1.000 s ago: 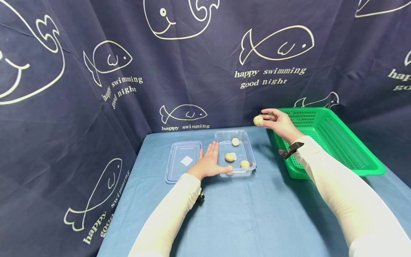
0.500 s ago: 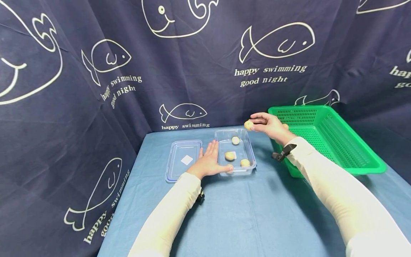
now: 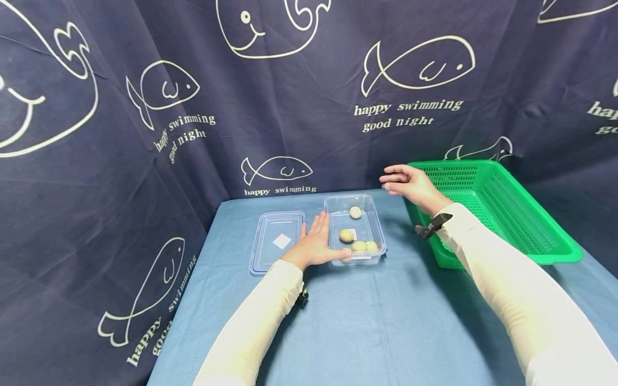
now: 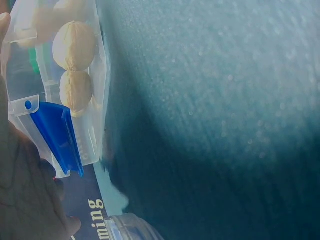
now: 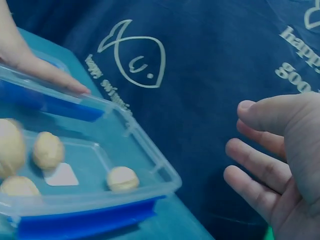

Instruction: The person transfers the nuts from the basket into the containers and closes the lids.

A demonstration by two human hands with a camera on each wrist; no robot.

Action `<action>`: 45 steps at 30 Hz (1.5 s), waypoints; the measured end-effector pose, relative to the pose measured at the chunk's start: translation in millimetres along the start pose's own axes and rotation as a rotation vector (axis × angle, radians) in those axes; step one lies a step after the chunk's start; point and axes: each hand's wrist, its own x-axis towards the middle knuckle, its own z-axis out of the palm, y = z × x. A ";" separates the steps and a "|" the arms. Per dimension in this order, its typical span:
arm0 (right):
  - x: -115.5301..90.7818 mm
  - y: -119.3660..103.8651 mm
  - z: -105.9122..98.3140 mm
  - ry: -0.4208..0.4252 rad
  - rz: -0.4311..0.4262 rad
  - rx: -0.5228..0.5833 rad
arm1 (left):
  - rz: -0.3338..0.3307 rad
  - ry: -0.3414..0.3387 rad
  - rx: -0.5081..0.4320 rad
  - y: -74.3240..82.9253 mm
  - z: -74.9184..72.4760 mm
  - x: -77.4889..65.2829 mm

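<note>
A clear plastic container (image 3: 368,222) with blue side clips holds several pale, seamed walnuts (image 3: 346,235). My left hand (image 3: 314,249) rests against its left side, fingers straight along the wall and thumb stretched out by the near corner. The left wrist view shows two walnuts (image 4: 74,46) touching through the clear wall, near a blue clip (image 4: 59,135). Between the container and the green basket, my right hand (image 3: 415,186) hovers with loosely bent fingers and nothing in them. In the right wrist view those fingers (image 5: 257,160) are apart, beside the container's rim (image 5: 150,150).
The green slotted basket (image 3: 531,225) stands at the right, its left part behind my right arm. A clear lid (image 3: 265,244) with a white label lies left of the container. Dark fish-print cloth (image 3: 289,123) hangs close behind the blue-covered table (image 3: 338,321).
My right hand carried a walnut left over the container, let it drop in, and drew back right. Another walnut now lies by the container's near wall. My left hand stayed put.
</note>
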 end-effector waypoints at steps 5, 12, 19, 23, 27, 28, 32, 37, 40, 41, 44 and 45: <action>5.0 6.0 -26.4 0.098 -0.026 -0.008 | 0.009 0.003 0.006 3.4 -6.3 -5.5; 9.8 22.5 -64.2 0.208 -0.023 -0.074 | 0.009 0.001 -0.006 6.4 -10.8 -9.6; 11.8 45.4 -83.9 0.257 0.049 -0.063 | 0.002 0.010 -0.004 1.6 -2.5 -3.4; 16.5 69.1 -96.8 0.254 0.073 -0.082 | -0.005 0.002 -0.013 -0.2 -2.3 -2.3; 17.1 82.5 -104.4 0.247 0.108 -0.165 | 0.002 0.003 -0.011 1.9 -6.8 -6.3; 17.0 84.9 -105.5 0.245 0.117 -0.185 | 0.005 0.007 -0.008 2.3 -7.4 -7.3; 14.4 90.9 -108.1 0.253 0.149 -0.264 | 0.017 0.012 0.001 4.3 -8.1 -10.3; 10.0 91.0 -106.9 0.254 0.162 -0.308 | 0.014 0.008 0.013 4.4 -7.0 -9.2; 10.5 92.6 -107.3 0.241 0.182 -0.335 | 0.008 0.012 0.018 3.6 -7.3 -7.3; 11.6 94.6 -108.5 0.227 0.190 -0.355 | 0.009 0.014 0.017 3.4 -7.5 -7.0; 17.0 103.8 -112.9 0.177 0.226 -0.400 | 0.015 0.017 0.012 2.4 -7.5 -6.7; 19.5 107.3 -113.8 0.162 0.238 -0.413 | 0.015 0.020 0.009 1.8 -7.3 -6.9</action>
